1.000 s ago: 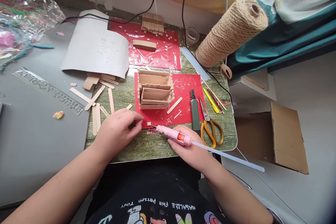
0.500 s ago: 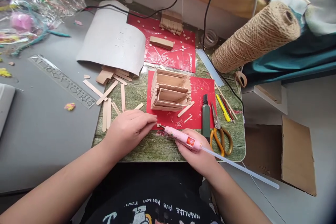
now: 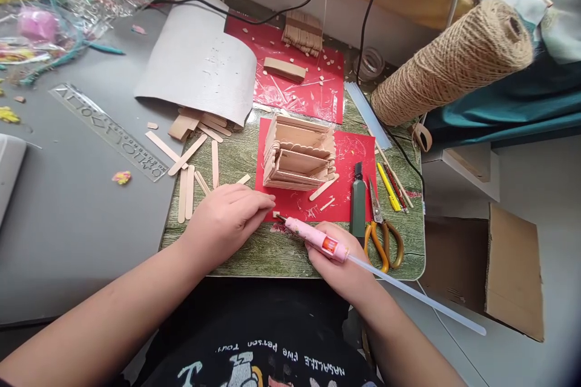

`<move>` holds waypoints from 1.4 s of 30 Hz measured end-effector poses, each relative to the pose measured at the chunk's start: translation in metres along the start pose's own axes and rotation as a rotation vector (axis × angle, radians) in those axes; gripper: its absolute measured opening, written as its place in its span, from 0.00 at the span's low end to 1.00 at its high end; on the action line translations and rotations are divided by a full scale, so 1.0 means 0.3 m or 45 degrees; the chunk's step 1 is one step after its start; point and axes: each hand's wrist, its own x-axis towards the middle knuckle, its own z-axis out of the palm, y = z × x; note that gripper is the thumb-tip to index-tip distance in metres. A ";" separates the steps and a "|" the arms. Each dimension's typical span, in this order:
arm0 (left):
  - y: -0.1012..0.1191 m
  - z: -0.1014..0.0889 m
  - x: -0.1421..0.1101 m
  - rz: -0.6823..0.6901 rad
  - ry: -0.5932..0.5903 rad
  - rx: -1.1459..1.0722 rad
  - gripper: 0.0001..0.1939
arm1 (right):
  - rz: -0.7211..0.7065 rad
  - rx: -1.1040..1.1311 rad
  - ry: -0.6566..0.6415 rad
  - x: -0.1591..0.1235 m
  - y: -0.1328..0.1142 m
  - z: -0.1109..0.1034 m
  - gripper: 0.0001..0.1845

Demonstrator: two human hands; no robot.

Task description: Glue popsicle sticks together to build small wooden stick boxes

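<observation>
My right hand (image 3: 338, 257) is wrapped round a pink hot glue gun (image 3: 313, 237), and a long clear glue stick (image 3: 417, 294) trails out of its back end. The nozzle touches or nearly touches a small pale wooden piece (image 3: 276, 214). Close by on the left, my left hand (image 3: 233, 211) has its fingers pressed together, pinching at that spot; the fingertips partly hide what they hold. Just beyond both hands, a box built of craft sticks (image 3: 299, 154), divided inside, sits on a red sheet (image 3: 358, 151).
Right of the box lie a green utility knife (image 3: 357, 205) and orange-handled scissors (image 3: 379, 230). Loose craft sticks (image 3: 186, 193) and a clear ruler (image 3: 109, 130) are at left. A twine spool (image 3: 454, 63) stands at the back right, with black cables (image 3: 367, 18) hanging near it.
The view has shifted slightly. Both hands stay almost in place, and the glue gun's tip remains beside the small wooden piece.
</observation>
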 end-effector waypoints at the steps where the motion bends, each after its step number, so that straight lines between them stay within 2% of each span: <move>1: 0.000 0.001 0.001 -0.005 -0.007 0.006 0.05 | 0.000 0.001 -0.003 0.000 0.001 0.000 0.04; 9: -0.006 0.009 -0.004 -0.045 -0.078 0.061 0.06 | 0.014 0.032 -0.028 0.002 0.012 0.004 0.05; 42: 0.001 0.007 0.002 -0.032 -0.065 0.049 0.05 | -0.014 0.016 -0.040 0.000 0.014 0.002 0.07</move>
